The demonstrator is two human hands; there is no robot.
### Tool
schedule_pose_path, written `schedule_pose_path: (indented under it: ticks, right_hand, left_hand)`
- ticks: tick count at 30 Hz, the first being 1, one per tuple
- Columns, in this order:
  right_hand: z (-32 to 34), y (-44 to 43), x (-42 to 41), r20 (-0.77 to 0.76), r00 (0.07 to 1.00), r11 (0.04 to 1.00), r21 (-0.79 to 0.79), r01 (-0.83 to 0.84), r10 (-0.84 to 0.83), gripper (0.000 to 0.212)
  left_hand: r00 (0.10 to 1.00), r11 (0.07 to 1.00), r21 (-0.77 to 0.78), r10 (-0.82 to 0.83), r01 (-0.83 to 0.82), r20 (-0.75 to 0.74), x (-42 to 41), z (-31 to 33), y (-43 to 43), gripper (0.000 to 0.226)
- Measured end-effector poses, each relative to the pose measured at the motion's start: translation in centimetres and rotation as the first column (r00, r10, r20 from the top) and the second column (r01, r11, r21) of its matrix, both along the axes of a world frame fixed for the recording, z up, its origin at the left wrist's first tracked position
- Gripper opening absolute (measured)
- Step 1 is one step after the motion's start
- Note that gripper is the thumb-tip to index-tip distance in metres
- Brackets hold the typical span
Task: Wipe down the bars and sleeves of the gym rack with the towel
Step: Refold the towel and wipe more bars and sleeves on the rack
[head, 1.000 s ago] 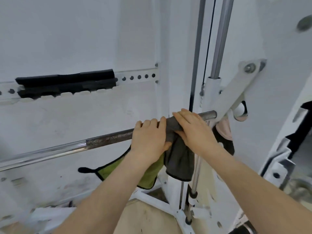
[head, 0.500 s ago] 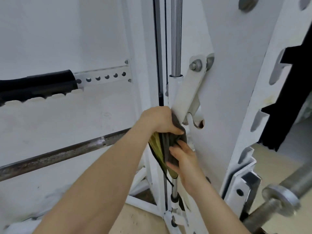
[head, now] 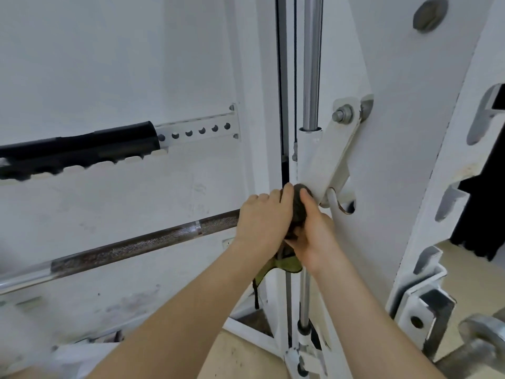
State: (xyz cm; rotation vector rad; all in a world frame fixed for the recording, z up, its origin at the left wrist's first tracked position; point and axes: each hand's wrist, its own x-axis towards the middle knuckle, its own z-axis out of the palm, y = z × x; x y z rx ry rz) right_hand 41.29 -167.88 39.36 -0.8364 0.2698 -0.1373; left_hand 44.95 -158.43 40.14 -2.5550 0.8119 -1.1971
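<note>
A dark, knurled barbell bar slants up from the lower left to the white rack carriage. A dark grey towel with a green underside is bunched around the bar's right end, right against the carriage. My left hand wraps over the towel and bar from the left. Beside it my right hand clamps the towel from the right, thumb on top. A green corner and black strap of the towel hang below the hands. The bar end under the towel is hidden.
A chrome vertical guide rod and a black cable run up behind the hands. A black padded safety arm juts from a perforated white rail at left. A white notched upright and a steel sleeve end sit at right.
The towel has slid right along the bar to the carriage. My right hand rose from under the towel to grip it beside my left. The view swung right.
</note>
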Motion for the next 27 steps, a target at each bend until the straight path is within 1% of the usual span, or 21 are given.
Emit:
schedule_pose_path:
  ticks: [1, 3, 5, 6, 7, 8, 9, 10, 11, 13, 14, 15, 16, 17, 19, 20, 22, 23, 24, 25, 27]
  right_hand:
    - [0.2, 0.3, 0.1, -0.015, 0.999, 0.999, -0.025, 0.034, -0.035, 0.041]
    - [0.1, 0.7, 0.1, -0.028, 0.998, 0.994, -0.095, 0.054, -0.057, 0.042]
    - [-0.2, 1.1, 0.1, -0.049, 0.999, 0.981, -0.192, 0.005, -0.015, 0.043]
    - [-0.3, 1.3, 0.0, -0.068, 0.998, 0.970, -0.240, -0.029, 0.012, 0.044]
    - [-0.3, 1.4, 0.0, -0.090, 0.995, 0.957, -0.283, -0.057, 0.032, 0.043]
    - [-0.3, 1.6, -0.1, -0.106, 0.993, 0.944, -0.322, -0.077, 0.045, 0.043]
    - [-0.5, 1.6, -0.3, -0.120, 0.992, 0.931, -0.355, -0.089, 0.049, 0.043]
    - [-0.6, 1.5, -0.6, -0.130, 0.991, 0.924, -0.373, -0.087, 0.041, 0.044]
    - [-0.8, 1.2, -1.0, -0.136, 0.990, 0.927, -0.368, -0.079, 0.030, 0.044]
    - [-1.7, 0.5, -2.1, -0.155, 0.988, 0.940, -0.334, -0.071, 0.020, 0.042]
    - [-2.1, 0.2, -2.6, -0.161, 0.987, 0.943, -0.325, -0.071, 0.019, 0.040]
    - [-2.5, 0.0, -3.1, -0.162, 0.987, 0.946, -0.318, -0.064, 0.012, 0.037]
    - [-2.7, 0.1, -3.3, -0.159, 0.987, 0.951, -0.306, -0.051, 0.002, 0.034]
    - [-2.7, 0.4, -3.6, -0.152, 0.988, 0.954, -0.298, -0.041, -0.005, 0.033]
    - [-2.4, 1.6, -3.8, -0.132, 0.991, 0.943, -0.331, -0.043, -0.001, 0.033]
    - [-2.2, 2.2, -3.9, -0.118, 0.993, 0.930, -0.364, -0.046, 0.003, 0.030]
    - [-2.0, 3.3, -4.1, -0.077, 0.997, 0.909, -0.414, -0.044, 0.013, 0.016]
    - [-1.9, 3.8, -4.3, -0.056, 0.998, 0.899, -0.436, -0.046, 0.024, 0.013]
    - [-1.9, 4.5, -4.3, -0.040, 0.998, 0.888, -0.455, -0.057, 0.044, 0.017]
    - [-1.9, 5.4, -4.5, -0.033, 0.997, 0.879, -0.470, -0.078, 0.070, 0.026]
    - [-1.7, 7.8, -4.8, -0.028, 0.991, 0.866, -0.483, -0.130, 0.133, 0.053]
  left_hand:
    - [0.999, 0.999, -0.003, -0.036, 0.036, 0.031, -0.3, -0.2, 0.8, 0.053]
    - [0.996, 0.997, 0.013, -0.082, 0.082, 0.042, -1.2, 0.1, 2.6, 0.054]
    - [1.000, 0.997, 0.078, -0.026, 0.026, -0.005, -2.2, 1.2, 3.9, 0.049]
    - [0.997, 0.993, 0.115, 0.021, -0.012, -0.074, -2.4, 2.1, 3.9, 0.041]
    - [0.985, 0.990, 0.133, 0.060, -0.038, -0.165, -2.3, 3.1, 3.4, 0.029]
    - [0.953, 0.988, 0.140, 0.100, -0.061, -0.286, -2.1, 4.1, 2.5, 0.018]
    - [0.912, 0.986, 0.154, 0.125, -0.069, -0.392, -1.6, 4.9, 1.3, 0.014]
    - [0.869, 0.986, 0.157, 0.124, -0.054, -0.479, -0.8, 5.2, 0.1, 0.016]
    - [0.818, 0.991, 0.128, 0.097, -0.029, -0.566, 0.1, 5.5, -0.9, 0.021]
    - [0.703, 1.000, -0.012, -0.005, -0.005, -0.711, 1.7, 5.3, -2.1, 0.037]
    - [0.668, 0.998, -0.067, -0.042, -0.012, -0.743, 2.2, 5.0, -2.2, 0.043]
    - [0.667, 0.996, -0.085, -0.054, -0.014, -0.743, 2.5, 4.8, -2.2, 0.047]
    - [0.696, 0.997, -0.078, -0.046, -0.014, -0.716, 2.5, 4.4, -2.1, 0.047]
    - [0.748, 0.998, -0.067, -0.036, -0.012, -0.663, 2.4, 4.0, -1.8, 0.043]
    - [0.861, 0.999, -0.045, -0.021, -0.003, -0.508, 1.9, 3.2, -0.7, 0.026]
    - [0.894, 0.999, -0.029, 0.001, -0.016, -0.449, 1.6, 3.0, 0.1, 0.020]
    - [0.912, 0.997, 0.006, 0.074, -0.078, -0.404, 1.0, 2.6, 2.7, 0.022]
    - [0.913, 0.994, 0.018, 0.110, -0.112, -0.394, 0.8, 2.3, 4.3, 0.024]
    - [0.917, 0.990, 0.023, 0.139, -0.141, -0.375, 0.3, 2.2, 6.1, 0.025]
    - [0.922, 0.985, 0.031, 0.170, -0.170, -0.349, -0.1, 2.0, 8.2, 0.026]
    - [0.928, 0.975, 0.046, 0.222, -0.218, -0.300, -1.4, 1.8, 12.5, 0.030]
